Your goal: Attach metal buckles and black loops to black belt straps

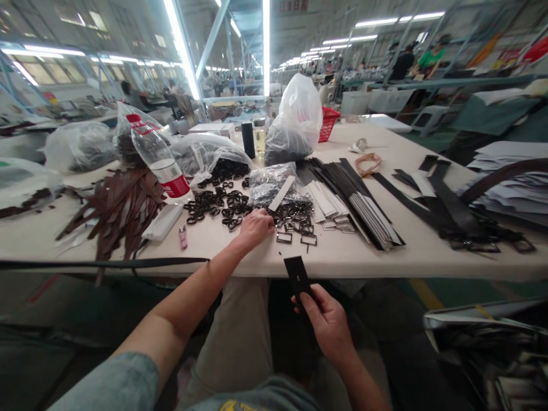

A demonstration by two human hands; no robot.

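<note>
My right hand (327,317) grips a black leather strap (296,273) between thumb and fingers, in front of the table edge. A small pale slot shows near the strap's squared end. On the table, my left hand (257,225) rests at the near side of the buckle pile (295,217), its fingers curled down. What those fingers hold, if anything, is hidden. Two rectangular metal buckles (284,237) lie just right of that hand. Black loops (214,202) are heaped to its left, and a plastic bag (272,182) lies behind it.
Black straps (342,188) and white strips (325,200) lie to the right, near finished-looking belts with buckles (454,205). Brown strips (124,205), a tilted bottle (165,165) and pink thread snips (183,237) are on the left. A white bag (299,120) stands behind.
</note>
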